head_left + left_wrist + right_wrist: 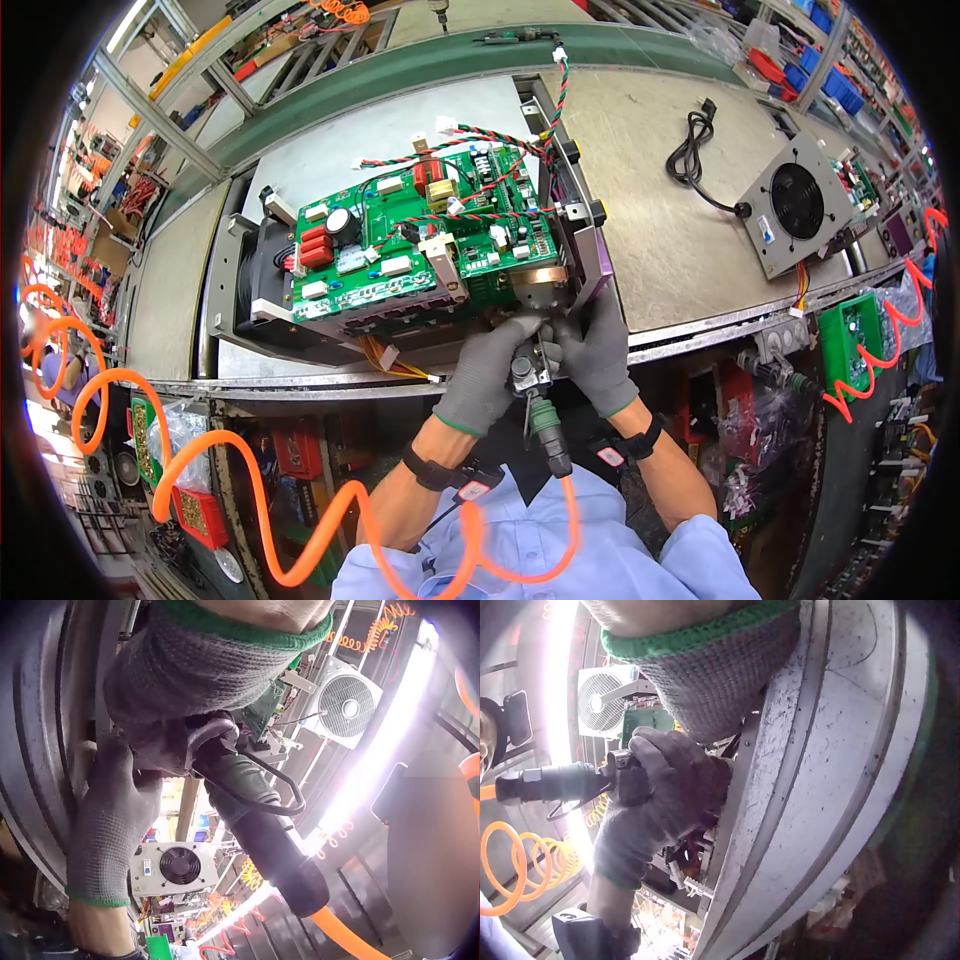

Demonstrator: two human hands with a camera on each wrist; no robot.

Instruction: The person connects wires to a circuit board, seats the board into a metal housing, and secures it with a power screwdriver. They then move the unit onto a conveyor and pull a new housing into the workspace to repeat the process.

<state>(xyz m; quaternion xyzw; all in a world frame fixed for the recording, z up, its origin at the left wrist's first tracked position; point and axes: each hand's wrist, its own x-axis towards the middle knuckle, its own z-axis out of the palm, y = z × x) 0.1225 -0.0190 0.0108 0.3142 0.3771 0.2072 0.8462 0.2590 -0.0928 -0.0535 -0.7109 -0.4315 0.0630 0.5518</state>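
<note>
In the head view, my gloved left hand (478, 375) grips the head of an air screwdriver (548, 428), whose green-and-black body points back toward my chest. The right wrist view shows the left fingers (656, 754) curled around it. My gloved right hand (598, 358) is close beside it, at the near corner of the open power unit with a green circuit board (395, 215), by a purple panel (594, 262). The right fingertips are hidden, and I cannot tell what they hold. Red-green twisted wires with white plugs (447, 126) lie over the board.
An orange coiled air hose (315, 545) runs from the screwdriver across my left side. A fan panel (795, 205) with a black power cord (690, 150) stands on the bench at right. Below the bench edge are a green bin (850, 340) and a red bin (200, 515).
</note>
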